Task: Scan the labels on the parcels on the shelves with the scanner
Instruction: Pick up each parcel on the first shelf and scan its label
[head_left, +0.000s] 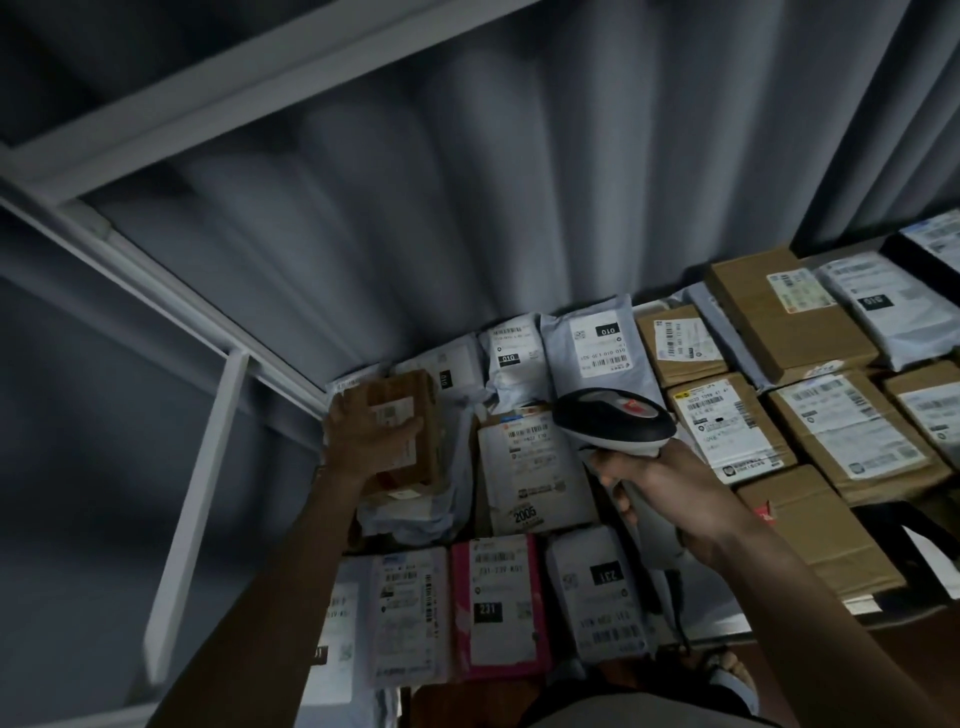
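Observation:
My left hand (363, 441) grips a small brown cardboard parcel (415, 415) with a white label, held at the left end of the upper shelf above a crumpled grey bag. My right hand (670, 499) holds the grey-and-white handheld scanner (613, 418) by its handle; its dark head with a red patch sits over the parcels just right of a white-labelled box marked 2005 (530, 467). Grey mailer bags marked 010 (597, 343) lie behind it.
Several brown boxes (789, 312) and grey bags fill the shelf to the right. A lower row holds a pink parcel marked 231 (498, 608) and white bags. White shelf frame bars (197, 493) run at the left and above, with a grey corrugated wall behind.

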